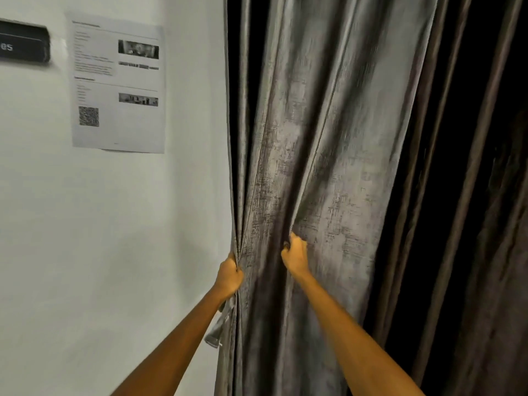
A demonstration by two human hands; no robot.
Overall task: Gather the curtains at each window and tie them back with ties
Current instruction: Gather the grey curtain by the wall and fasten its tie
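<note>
Two hands gather a grey curtain.

The left hand (229,274) grips the bunched edge of the curtain (323,155); the right hand (295,257), just beside it, pinches a fold. Above the left hand, a printed sheet (118,85) hangs on the wall (85,224).

Looks like a rented or shared room, maybe a hotel or serviced apartment rather than a private home. Plain white painted wall (114,224) with a printed notice sheet (118,84) stuck flat on it: blocks of small text too blurred to read, two small photos and a QR code near the bottom left. Beside it, at the left edge, a dark wall-mounted panel (24,42) showing pale digits ending in "05", partly cut off. Right of the wall, heavy floor-length grey curtain (314,167) with a slight sheen, hanging in deep folds, with black gaps between the folds further right. Warm indoor lighting.
</note>
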